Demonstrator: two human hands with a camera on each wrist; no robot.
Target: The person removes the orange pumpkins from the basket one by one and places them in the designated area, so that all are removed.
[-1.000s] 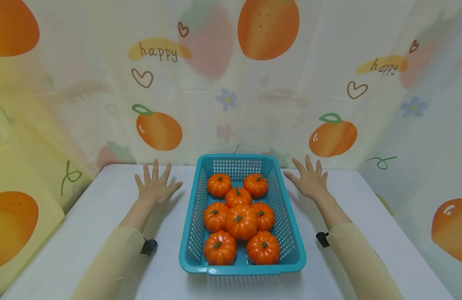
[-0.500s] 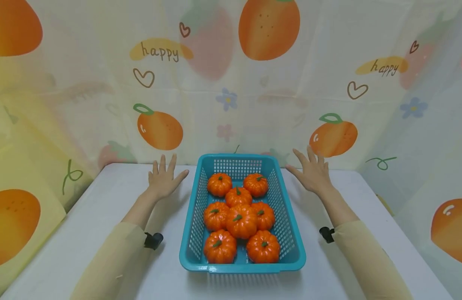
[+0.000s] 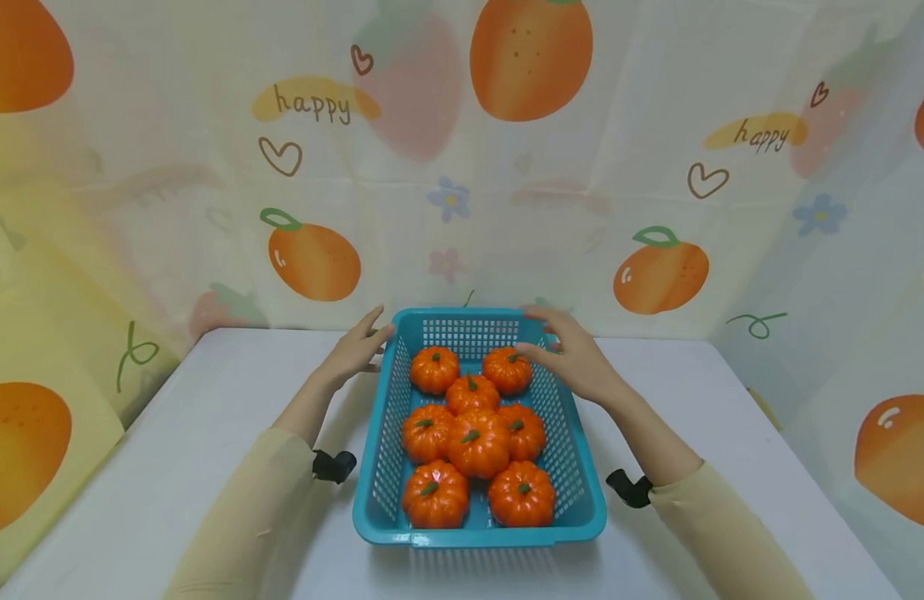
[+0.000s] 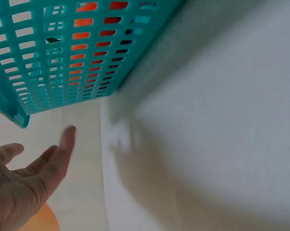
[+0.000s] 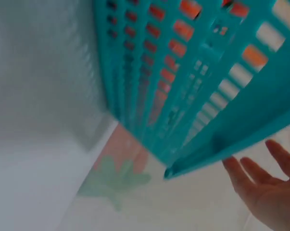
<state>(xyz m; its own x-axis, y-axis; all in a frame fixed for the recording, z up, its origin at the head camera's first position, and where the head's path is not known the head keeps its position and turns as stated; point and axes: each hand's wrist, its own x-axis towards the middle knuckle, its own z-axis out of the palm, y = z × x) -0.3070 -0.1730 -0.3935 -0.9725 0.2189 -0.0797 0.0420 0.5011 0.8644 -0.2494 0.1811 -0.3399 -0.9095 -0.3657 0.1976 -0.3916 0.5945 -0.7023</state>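
Turquoise rectangular plastic basket with perforated walls (image 3: 480,538) sits upright mid-desk, long sides running near to far, on a white desk surface (image 3: 207,417). Inside: eight glossy orange ribbed pumpkins with green stems (image 3: 479,443); one rides higher at centre, two lie near, two far, the others grouped about the middle. Left hand (image 3: 351,354) just beside the basket's far left rim, grip spread, fingers apart, holding nothing. Right hand (image 3: 577,358) at the far right corner, grip spread and slightly bent, thumb appearing over the far right pumpkin; nothing pinched. Cannot tell whether either hand touches the rim. Beige sleeves (image 3: 240,517) on both arms, black wrist-worn devices (image 3: 334,467) at the cuffs. Far side: pale cloth backdrop printed with oranges (image 3: 402,250).
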